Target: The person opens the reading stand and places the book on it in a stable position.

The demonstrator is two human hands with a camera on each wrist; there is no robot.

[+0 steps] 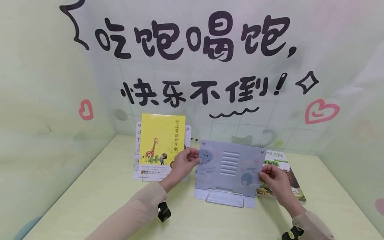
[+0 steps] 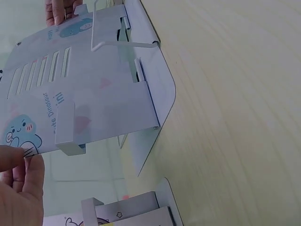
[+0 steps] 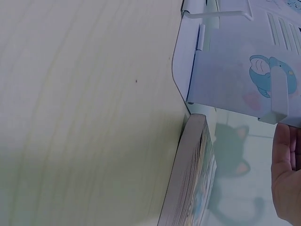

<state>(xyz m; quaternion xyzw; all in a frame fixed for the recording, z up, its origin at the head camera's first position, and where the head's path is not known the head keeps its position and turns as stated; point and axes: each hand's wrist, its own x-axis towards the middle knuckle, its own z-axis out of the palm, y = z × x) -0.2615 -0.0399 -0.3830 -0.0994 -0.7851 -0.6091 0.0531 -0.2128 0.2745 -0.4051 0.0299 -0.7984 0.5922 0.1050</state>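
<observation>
A pale lilac-blue book stand (image 1: 216, 176) with cartoon dinosaurs and a slotted middle stands on the table, its panel raised and leaning back. My left hand (image 1: 183, 163) pinches the panel's left edge between thumb and fingers. On the opposite side, my right hand (image 1: 277, 183) grips the right edge near a small side clip. In the left wrist view, the left fingertips (image 2: 33, 162) meet the edge just beyond a page clip (image 2: 65, 123). A white wire loop sits in front of the panel, over the base plate (image 1: 201, 194). No book rests on this stand.
To the left, a yellow children's book (image 1: 163, 136) with a giraffe leans on another white stand (image 1: 137, 140). A thick illustrated book (image 1: 295, 180) lies behind and right of the lilac stand. A printed backdrop (image 1: 192, 126) closes off the rear of the wooden table (image 1: 99, 193).
</observation>
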